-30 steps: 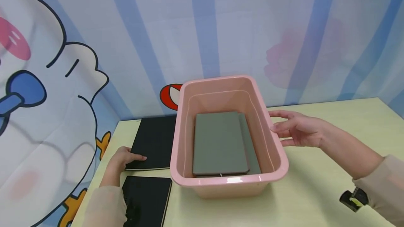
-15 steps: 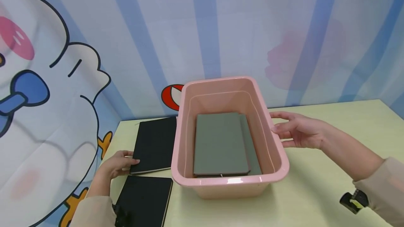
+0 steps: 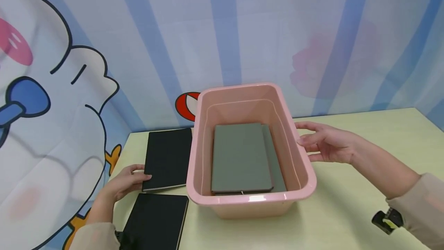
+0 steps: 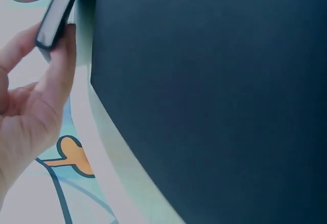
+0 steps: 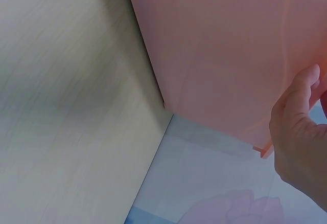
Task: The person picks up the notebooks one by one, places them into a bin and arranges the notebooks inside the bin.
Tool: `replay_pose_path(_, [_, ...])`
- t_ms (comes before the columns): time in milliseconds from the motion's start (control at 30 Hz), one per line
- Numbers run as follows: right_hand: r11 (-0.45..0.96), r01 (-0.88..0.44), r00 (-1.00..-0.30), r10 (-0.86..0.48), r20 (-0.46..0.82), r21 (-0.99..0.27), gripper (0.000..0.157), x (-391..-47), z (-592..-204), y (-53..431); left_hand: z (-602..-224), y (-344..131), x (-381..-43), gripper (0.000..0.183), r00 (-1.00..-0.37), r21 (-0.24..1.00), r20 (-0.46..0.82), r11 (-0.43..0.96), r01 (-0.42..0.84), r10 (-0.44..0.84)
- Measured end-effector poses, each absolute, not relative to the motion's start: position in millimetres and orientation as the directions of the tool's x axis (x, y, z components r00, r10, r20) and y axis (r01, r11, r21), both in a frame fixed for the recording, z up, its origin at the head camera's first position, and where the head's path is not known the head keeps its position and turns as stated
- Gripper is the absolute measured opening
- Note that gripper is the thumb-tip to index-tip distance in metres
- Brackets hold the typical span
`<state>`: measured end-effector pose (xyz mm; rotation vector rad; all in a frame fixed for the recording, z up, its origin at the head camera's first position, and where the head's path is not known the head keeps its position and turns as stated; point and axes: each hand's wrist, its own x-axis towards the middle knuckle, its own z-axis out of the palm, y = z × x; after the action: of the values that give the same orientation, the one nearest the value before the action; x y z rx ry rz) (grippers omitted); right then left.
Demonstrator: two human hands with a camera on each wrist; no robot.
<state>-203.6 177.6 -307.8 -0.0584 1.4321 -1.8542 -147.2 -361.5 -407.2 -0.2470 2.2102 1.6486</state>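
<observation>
My left hand (image 3: 126,182) pinches the left edge of a black notebook (image 3: 168,157), thumb on the cover. In the left wrist view, the fingers of the left hand (image 4: 38,98) hold the corner of that notebook (image 4: 56,17), its pale page edges showing. A second black notebook (image 3: 157,219) lies nearer me and fills much of the left wrist view. My right hand (image 3: 327,142) grips the right rim of a pink plastic tub (image 3: 251,200); the right wrist view shows the fingers against its outer side. Inside lie a grey-green notebook (image 3: 243,157) and another grey-green notebook (image 3: 275,161) mostly beneath it.
The pale yellow table (image 3: 367,138) extends to the right of the tub. Behind it hangs a blue and white striped cloth (image 3: 263,30), and a cartoon-printed cloth (image 3: 62,138) covers the left side. A wrist camera (image 3: 386,221) sits at the right sleeve.
My left hand has slid left off the far black notebook's cover to its left edge. That notebook has turned slightly and stands straighter. The right hand and tub stay put.
</observation>
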Motion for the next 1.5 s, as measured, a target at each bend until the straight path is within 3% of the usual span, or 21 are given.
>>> replay_pose_path(300, [-0.086,0.534,-0.708,-0.589,-0.389,-0.841,0.070,-203,-306,175,-410,-366,-140,0.075,-0.913,0.913,-0.396,0.152,-0.380,0.096])
replay_pose_path(600, [-0.109,0.537,-0.706,-0.601,-0.375,-0.837,0.073,-204,-306,174,-411,-362,-137,0.065,-0.964,0.967,-0.251,0.067,-0.246,0.086])
replay_pose_path(867, [-0.111,0.527,-0.716,-0.592,-0.370,-0.843,0.072,-204,-307,173,-409,-357,-137,0.066,-0.979,0.982,-0.189,-0.002,-0.189,0.071])
replay_pose_path(1100, [-0.103,0.511,-0.717,-0.598,-0.357,-0.853,0.073,-206,-306,173,-401,-356,-133,0.055,-0.997,0.998,-0.040,-0.042,-0.043,0.073])
replay_pose_path(1500, [-0.095,0.519,-0.715,-0.594,-0.369,-0.850,0.071,-207,-305,171,-384,-349,-126,0.047,-0.999,0.984,0.022,-0.178,0.015,0.037])
